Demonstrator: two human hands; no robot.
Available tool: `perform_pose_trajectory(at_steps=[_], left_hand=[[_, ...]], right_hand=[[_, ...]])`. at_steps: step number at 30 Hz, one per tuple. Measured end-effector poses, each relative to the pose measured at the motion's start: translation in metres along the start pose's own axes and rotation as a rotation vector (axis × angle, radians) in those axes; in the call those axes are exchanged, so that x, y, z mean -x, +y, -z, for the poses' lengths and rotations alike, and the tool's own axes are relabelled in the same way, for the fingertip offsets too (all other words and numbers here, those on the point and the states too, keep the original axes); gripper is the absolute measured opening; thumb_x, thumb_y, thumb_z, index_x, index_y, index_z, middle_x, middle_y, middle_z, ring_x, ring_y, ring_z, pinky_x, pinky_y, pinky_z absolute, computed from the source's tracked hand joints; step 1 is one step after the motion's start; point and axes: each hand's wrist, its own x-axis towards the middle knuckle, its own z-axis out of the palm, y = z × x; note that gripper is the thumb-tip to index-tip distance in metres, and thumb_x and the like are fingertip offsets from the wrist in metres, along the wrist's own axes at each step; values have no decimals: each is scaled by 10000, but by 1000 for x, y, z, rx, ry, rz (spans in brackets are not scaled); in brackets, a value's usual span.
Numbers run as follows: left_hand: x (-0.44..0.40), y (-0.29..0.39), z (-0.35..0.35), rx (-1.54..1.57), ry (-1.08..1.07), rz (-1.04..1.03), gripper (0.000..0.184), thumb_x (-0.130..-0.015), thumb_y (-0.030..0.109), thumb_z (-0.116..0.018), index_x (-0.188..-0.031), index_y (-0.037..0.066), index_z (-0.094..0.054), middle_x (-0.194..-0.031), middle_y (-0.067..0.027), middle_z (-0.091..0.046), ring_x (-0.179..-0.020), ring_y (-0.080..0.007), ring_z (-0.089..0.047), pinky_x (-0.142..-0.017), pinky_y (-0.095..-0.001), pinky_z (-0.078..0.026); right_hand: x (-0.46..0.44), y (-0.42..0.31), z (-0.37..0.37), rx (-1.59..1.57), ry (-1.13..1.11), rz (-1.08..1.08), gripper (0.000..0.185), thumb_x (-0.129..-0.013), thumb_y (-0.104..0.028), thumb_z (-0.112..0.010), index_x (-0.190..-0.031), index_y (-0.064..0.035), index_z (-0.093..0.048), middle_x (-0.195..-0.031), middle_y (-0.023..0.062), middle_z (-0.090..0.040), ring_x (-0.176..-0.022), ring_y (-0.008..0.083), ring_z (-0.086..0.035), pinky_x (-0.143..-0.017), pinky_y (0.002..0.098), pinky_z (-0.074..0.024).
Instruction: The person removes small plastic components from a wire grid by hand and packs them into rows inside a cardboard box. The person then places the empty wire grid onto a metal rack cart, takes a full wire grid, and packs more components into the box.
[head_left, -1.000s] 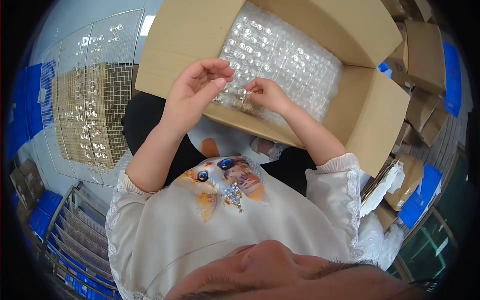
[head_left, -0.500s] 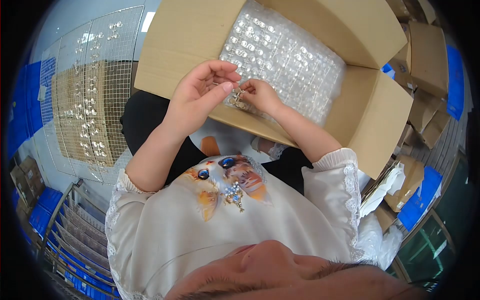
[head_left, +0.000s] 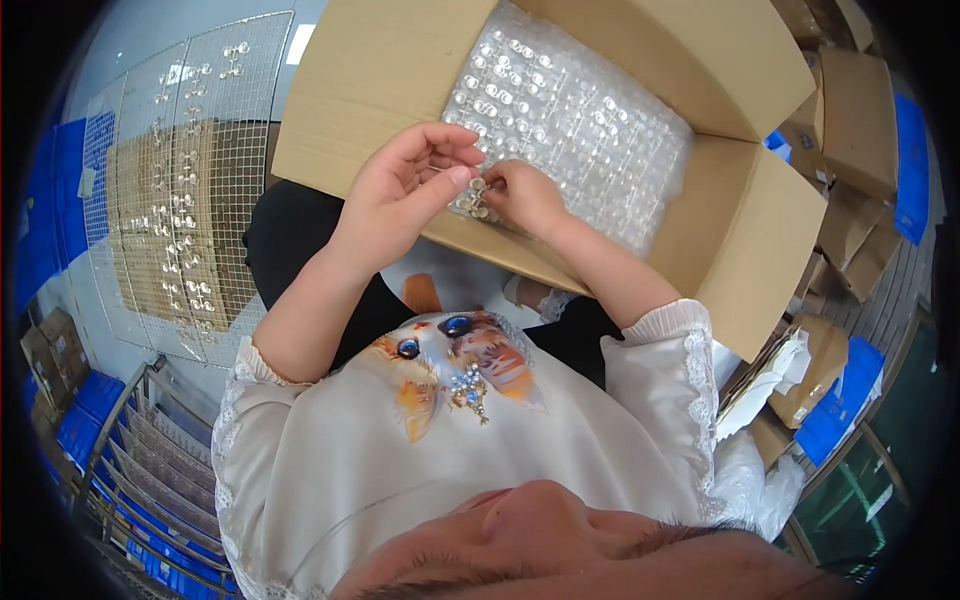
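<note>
My right hand (head_left: 527, 197) pinches a small shiny metal piece (head_left: 478, 196) with round ends, over the near left part of an open cardboard box (head_left: 700, 250). Close beside it on the left is my left hand (head_left: 395, 195), its thumb and curled fingers near the same piece; whether they hold anything is hidden. Inside the box lies bubble wrap (head_left: 640, 190), with rows of similar shiny pieces (head_left: 500, 95) on it.
A wire mesh rack (head_left: 130, 200) with more shiny pieces stands at the left, cardboard behind it. Below it is a metal cart (head_left: 150, 480) with stacked sheets. Cardboard boxes (head_left: 855, 120) and a blue bin (head_left: 842, 400) are at the right.
My right hand has moved a little left with the metal piece, closer to my left hand. My left hand has shifted slightly right.
</note>
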Motion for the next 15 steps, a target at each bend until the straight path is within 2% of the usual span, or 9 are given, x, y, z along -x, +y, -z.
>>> perform_pose_trajectory(at_steps=[4,8,15], left_hand=[[0,-2,0,-24,-2,-22,329,-888,-20,-564,-1215,-10,-522,-1078,-112,-601,-1006,-159,-582,-887,-264,-462],[0,-1,0,-8,-6,-6,327,-886,-14,-571,-1211,-6,-528,-1080,-109,-601,-1001,-158,-584,-875,-257,-461],[-1,-1,-2,-47,4,-7,325,-887,-11,-563,-1210,-10,-528,-1082,-113,-602,-1000,-162,-584,-878,-259,-459]], right_hand=[[0,1,-1,50,9,27,188,-762,-149,-646,-925,-60,-678,-905,107,-652,-796,271,-627,-715,360,-500],[-1,5,-7,163,94,203,182,-762,-142,-643,-930,-76,-664,-928,105,-639,-844,290,-619,-733,370,-500],[-3,10,-10,140,102,255,181,-761,-133,-641,-935,-84,-651,-933,104,-635,-868,301,-613,-748,373,-499]])
